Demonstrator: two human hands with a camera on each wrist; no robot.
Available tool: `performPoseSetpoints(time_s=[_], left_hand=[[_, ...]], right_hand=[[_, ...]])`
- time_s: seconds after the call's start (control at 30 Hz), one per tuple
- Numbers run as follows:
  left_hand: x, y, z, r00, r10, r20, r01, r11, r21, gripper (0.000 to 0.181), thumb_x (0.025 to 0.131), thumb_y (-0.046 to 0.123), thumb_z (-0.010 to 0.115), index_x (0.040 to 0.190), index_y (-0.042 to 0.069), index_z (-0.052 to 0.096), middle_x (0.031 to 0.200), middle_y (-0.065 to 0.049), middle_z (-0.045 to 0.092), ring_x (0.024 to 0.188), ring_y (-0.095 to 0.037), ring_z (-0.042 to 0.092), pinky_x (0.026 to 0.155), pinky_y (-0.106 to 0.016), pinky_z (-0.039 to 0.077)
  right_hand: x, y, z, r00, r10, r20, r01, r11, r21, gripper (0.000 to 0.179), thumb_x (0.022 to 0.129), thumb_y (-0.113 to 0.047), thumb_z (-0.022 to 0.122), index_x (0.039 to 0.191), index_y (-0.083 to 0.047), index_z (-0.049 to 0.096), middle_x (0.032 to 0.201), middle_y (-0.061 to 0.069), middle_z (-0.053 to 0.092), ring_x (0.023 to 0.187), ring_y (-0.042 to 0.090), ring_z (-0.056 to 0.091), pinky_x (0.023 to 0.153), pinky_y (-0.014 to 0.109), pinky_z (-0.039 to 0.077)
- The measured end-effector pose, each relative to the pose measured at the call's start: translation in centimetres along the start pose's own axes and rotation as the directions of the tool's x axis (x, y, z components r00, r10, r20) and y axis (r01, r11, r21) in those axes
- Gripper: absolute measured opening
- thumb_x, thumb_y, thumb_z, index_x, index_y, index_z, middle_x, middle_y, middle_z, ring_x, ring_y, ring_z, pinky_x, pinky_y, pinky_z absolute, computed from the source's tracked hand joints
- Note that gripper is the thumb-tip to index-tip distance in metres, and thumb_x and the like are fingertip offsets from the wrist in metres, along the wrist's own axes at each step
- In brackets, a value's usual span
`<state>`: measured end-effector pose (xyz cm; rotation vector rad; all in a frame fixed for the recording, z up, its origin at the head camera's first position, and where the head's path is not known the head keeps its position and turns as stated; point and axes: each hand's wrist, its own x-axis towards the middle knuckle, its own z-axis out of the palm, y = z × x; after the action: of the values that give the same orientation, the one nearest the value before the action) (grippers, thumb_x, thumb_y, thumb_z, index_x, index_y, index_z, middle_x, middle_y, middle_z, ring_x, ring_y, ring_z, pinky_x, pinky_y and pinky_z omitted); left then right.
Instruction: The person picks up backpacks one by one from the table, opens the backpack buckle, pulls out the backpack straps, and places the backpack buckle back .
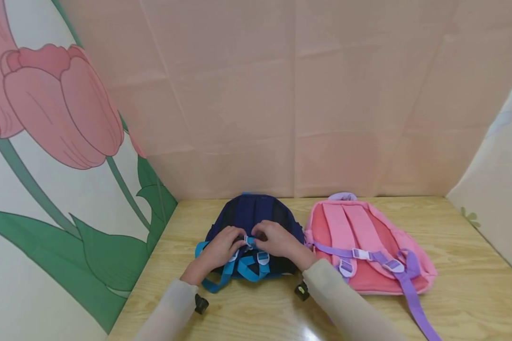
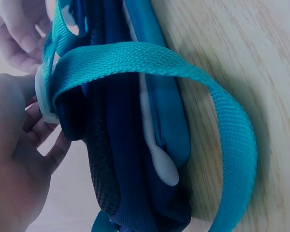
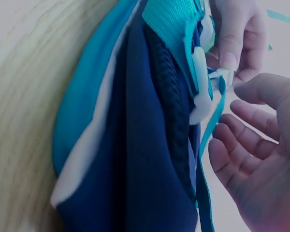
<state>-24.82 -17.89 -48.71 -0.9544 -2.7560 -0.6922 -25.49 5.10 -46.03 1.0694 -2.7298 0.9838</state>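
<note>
A navy backpack (image 1: 256, 208) with turquoise straps lies on the table, its shoulder-strap side up. At its middle, my left hand (image 1: 223, 246) pinches a small white chest-strap buckle (image 3: 224, 77) between thumb and finger. My right hand (image 1: 278, 240) is just to the right of the buckle. In the right wrist view, the right hand (image 3: 261, 140) has loosely bent fingers, with a gap between thumb and index finger and the thumb tip right by the buckle. A turquoise webbing strap (image 2: 130, 58) loops out past the left hand (image 2: 14, 145). White strap adjusters (image 1: 262, 258) sit below the hands.
A pink backpack (image 1: 386, 227) with purple straps lies to the right, its white chest buckle (image 1: 361, 254) fastened. One purple strap (image 1: 418, 308) trails toward the table's front. A pinkish backdrop (image 1: 239, 118) rises behind the wooden table (image 1: 465, 265); a tulip-printed panel (image 1: 59, 199) stands left.
</note>
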Motion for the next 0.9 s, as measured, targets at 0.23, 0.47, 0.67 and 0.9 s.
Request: performPoseSetpoints(time_s=[0.23,0.47,0.67,0.9], left_hand=[[0.0,0.1,0.0,1.0,-0.011,0.006,0.011,1.0,-0.009,0.017,0.104,0.023,0.059,0.117,0.013,0.064,0.113,0.0,0.065,0.103,-0.015,0.057,0.091,-0.035,0.051],[-0.1,0.2,-0.2,0.997,-0.073,0.018,0.074,0.994,-0.08,0.018,0.105,0.023,0.058,0.118,0.012,0.064,0.11,-0.001,0.064,0.096,-0.014,0.056,0.085,-0.034,0.052],[0.0,0.1,-0.4,0.993,-0.116,0.031,0.119,0.987,-0.112,0.02,0.105,0.024,0.058,0.119,0.011,0.065,0.108,-0.001,0.064,0.095,-0.014,0.058,0.084,-0.034,0.052],[-0.2,0.1,-0.5,0.993,-0.117,0.01,0.117,0.983,-0.142,0.019,0.103,0.026,0.06,0.116,0.014,0.067,0.104,0.002,0.066,0.091,-0.011,0.057,0.079,-0.03,0.051]], right_hand=[[0.3,0.3,1.1,1.0,0.0,-0.008,0.0,1.0,0.008,0.024,0.089,-0.012,0.075,0.11,-0.002,0.071,0.098,0.006,0.065,0.086,0.017,0.06,0.079,0.031,0.054],[0.7,0.4,2.1,1.0,0.02,-0.019,-0.019,0.999,0.028,0.025,0.09,-0.017,0.077,0.11,-0.003,0.073,0.102,0.008,0.068,0.089,0.019,0.062,0.084,0.036,0.055],[1.0,0.5,2.7,0.997,0.046,-0.058,-0.042,0.997,0.062,0.022,0.09,-0.021,0.078,0.106,-0.005,0.073,0.1,0.006,0.07,0.089,0.019,0.063,0.083,0.036,0.055],[0.9,0.8,3.2,0.996,0.018,-0.085,-0.011,0.996,0.088,0.022,0.091,-0.018,0.076,0.105,-0.002,0.071,0.097,0.011,0.07,0.084,0.023,0.063,0.075,0.029,0.053]])
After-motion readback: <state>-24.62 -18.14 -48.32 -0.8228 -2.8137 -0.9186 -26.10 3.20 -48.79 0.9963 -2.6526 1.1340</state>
